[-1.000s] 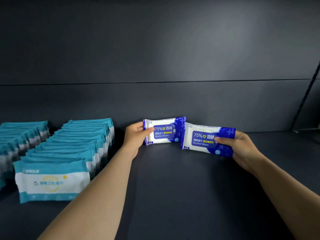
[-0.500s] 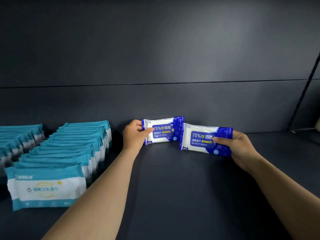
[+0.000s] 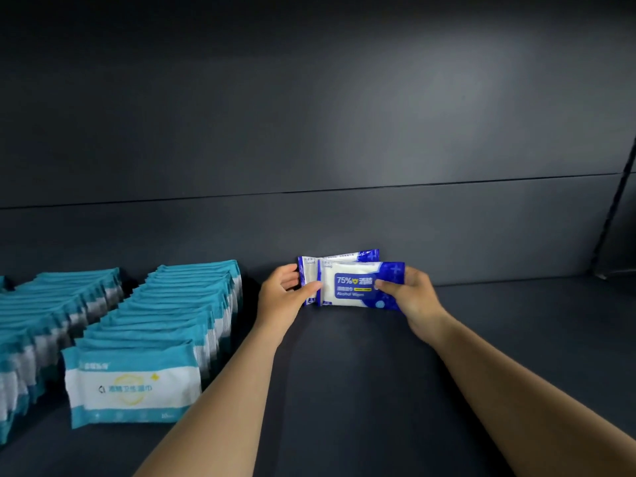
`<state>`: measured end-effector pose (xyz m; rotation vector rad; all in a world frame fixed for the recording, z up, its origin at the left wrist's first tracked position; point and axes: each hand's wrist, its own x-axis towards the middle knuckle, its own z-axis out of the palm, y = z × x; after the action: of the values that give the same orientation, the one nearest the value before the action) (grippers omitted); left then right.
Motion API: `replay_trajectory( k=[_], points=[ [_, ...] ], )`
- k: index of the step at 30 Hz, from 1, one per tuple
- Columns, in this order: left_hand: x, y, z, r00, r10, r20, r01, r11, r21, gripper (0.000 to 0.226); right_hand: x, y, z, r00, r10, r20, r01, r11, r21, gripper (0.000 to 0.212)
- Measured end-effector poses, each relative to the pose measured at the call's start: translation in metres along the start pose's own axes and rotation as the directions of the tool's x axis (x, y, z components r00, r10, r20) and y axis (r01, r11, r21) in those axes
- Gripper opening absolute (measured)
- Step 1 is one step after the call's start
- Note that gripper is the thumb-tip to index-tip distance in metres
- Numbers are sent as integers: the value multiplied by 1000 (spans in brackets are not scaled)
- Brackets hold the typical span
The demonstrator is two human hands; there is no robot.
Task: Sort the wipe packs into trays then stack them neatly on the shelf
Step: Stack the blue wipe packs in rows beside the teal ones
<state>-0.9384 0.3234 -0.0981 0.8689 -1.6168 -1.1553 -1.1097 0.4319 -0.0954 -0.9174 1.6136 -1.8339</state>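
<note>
Two blue-and-white alcohol wipe packs stand upright on the dark shelf (image 3: 344, 390) near its back wall. The front pack (image 3: 354, 285) overlaps the rear pack (image 3: 339, 258), which shows only along its top and left edge. My left hand (image 3: 284, 294) grips the packs' left ends, thumb on the front pack. My right hand (image 3: 411, 297) pinches the front pack's right end.
Two long rows of upright teal-and-white wipe packs fill the shelf's left side: one row (image 3: 155, 339) beside my left arm, another row (image 3: 44, 325) further left. The shelf's back wall (image 3: 344, 132) rises just behind the blue packs. A dark upright (image 3: 616, 215) stands at the right.
My right hand slid its blue pack leftward until it came in front of the pack in my left hand. The two packs were side by side before and now overlap.
</note>
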Motion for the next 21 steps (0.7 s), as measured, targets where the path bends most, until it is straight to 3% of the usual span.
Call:
replay_trajectory(
  k=[4, 8, 13, 21],
  points=[
    [7, -6, 1, 1000, 9, 13, -9, 1000, 7, 42, 12, 6, 19, 995, -94, 38, 99, 975, -200, 15],
    [10, -9, 2, 1000, 2, 30, -5, 995, 97, 47, 20, 10, 19, 977, -204, -69, 151, 876, -459, 31],
    [13, -9, 5, 1000, -4, 28, -1, 983, 184, 48, 21, 10, 20, 973, -216, -80, 154, 868, -472, 52],
    [15, -6, 11, 999, 52, 8, -52, 952, 303, 51, 18, 11, 23, 986, -155, -57, 124, 924, -361, 58]
  ],
)
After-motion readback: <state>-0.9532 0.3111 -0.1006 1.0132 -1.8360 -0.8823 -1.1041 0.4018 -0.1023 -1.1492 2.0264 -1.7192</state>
